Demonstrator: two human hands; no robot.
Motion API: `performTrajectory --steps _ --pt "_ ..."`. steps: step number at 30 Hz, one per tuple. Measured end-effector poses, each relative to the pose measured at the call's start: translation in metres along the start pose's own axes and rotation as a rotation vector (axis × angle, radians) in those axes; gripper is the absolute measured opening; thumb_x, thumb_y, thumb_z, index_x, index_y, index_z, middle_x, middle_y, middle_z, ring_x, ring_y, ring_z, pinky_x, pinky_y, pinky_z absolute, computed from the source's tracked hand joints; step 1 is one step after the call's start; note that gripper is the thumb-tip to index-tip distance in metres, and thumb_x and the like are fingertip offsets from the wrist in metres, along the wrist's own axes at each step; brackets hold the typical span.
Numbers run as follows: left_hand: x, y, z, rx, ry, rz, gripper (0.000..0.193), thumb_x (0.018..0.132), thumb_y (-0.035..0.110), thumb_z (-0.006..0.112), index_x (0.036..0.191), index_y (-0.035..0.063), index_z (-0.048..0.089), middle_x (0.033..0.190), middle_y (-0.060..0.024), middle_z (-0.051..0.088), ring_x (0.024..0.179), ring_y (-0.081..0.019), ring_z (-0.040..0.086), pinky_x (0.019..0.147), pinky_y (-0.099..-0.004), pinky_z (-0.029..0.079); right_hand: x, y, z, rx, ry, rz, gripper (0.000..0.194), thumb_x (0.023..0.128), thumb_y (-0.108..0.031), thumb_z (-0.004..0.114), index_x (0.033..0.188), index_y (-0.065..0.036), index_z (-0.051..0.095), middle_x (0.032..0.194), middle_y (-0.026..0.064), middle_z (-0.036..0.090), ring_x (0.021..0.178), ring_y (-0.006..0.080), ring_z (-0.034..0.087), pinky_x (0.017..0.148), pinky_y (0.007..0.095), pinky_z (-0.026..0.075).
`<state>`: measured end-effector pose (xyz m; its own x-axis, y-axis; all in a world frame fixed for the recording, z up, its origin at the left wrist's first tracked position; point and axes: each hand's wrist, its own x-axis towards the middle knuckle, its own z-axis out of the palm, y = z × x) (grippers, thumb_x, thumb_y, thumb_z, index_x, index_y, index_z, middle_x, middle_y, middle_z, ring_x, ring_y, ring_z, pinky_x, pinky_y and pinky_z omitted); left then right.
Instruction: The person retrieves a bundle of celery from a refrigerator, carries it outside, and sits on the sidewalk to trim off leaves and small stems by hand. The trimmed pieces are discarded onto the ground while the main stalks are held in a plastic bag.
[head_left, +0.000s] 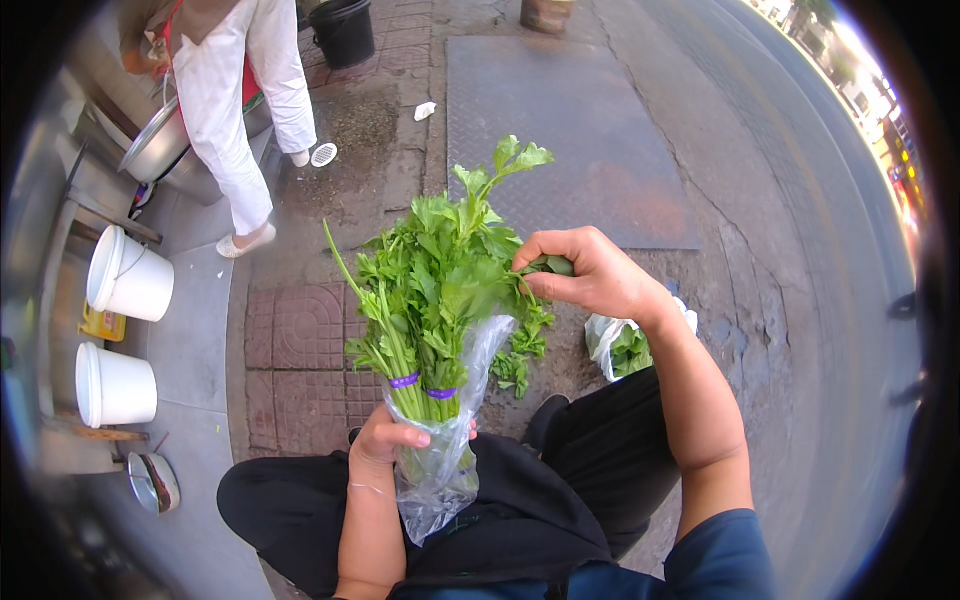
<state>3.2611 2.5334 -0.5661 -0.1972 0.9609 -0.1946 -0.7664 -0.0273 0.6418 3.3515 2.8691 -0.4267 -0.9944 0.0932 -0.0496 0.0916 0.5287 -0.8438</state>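
Observation:
My left hand (390, 441) grips bunches of leafy celery (431, 277) by their lower stalks, through a clear plastic bag (442, 487) that wraps the stalk ends. Two purple bands (441, 393) tie the stalks just above the bag's bunched film. At the right of the leaves, my right hand (592, 274) pinches a thin stem and some dark green leaf between thumb and forefinger. More celery leaves (517, 371) hang down below that hand. Beside my right knee sits a white plastic bag (604, 341) with green leaves in it, partly hidden by my forearm.
A person in white trousers (225, 97) stands at a large metal pot (154, 142), upper left. White buckets (135, 274), a yellow container (103, 324) and a small metal pot (154, 484) line the left side. A steel plate (555, 127) covers the pavement ahead; a black bucket (343, 34) stands beyond.

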Motion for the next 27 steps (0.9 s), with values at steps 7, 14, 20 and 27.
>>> performTrajectory --steps 7,14,20,27 --pt "0.0 0.003 -0.002 -0.003 -0.021 -0.036 0.085 0.064 0.017 0.078 0.141 -0.0109 0.058 0.116 -0.0311 0.074 0.104 -0.0466 0.076 0.097 -0.0589 0.06 0.001 -0.006 -0.007 0.134 -0.063 0.037 0.018 0.099 -0.016 0.071 0.106 0.001 0.07 0.09 0.0017 0.069 0.085 0.0095 0.059 0.079 0.0307 0.051" --pt "0.0 0.004 0.0 -0.006 -0.012 -0.016 0.085 0.064 0.016 0.078 0.142 -0.0109 0.057 0.117 -0.0307 0.074 0.104 -0.0467 0.076 0.098 -0.0588 0.06 0.008 0.002 0.005 -0.112 0.126 -0.199 0.021 0.092 -0.015 0.069 0.105 0.0 0.07 0.091 0.0139 0.072 0.082 0.0256 0.068 0.081 0.0392 0.055" --pt "-0.001 0.003 0.001 0.006 0.002 -0.027 0.085 0.064 0.017 0.078 0.142 -0.0106 0.058 0.116 -0.0304 0.075 0.104 -0.0465 0.076 0.098 -0.0592 0.06 0.006 -0.006 0.017 -0.039 0.233 -0.124 0.014 0.091 -0.007 0.07 0.105 -0.002 0.069 0.084 0.0085 0.069 0.076 0.0178 0.066 0.073 0.034 0.054" --pt "0.0 0.002 0.0 0.008 0.007 -0.023 0.084 0.063 0.017 0.078 0.14 -0.0102 0.059 0.116 -0.0307 0.074 0.104 -0.0463 0.076 0.099 -0.0595 0.06 0.004 0.0 0.016 -0.186 0.265 -0.186 0.014 0.089 -0.005 0.071 0.103 -0.004 0.071 0.083 0.0086 0.071 0.071 0.0191 0.067 0.069 0.0344 0.054"
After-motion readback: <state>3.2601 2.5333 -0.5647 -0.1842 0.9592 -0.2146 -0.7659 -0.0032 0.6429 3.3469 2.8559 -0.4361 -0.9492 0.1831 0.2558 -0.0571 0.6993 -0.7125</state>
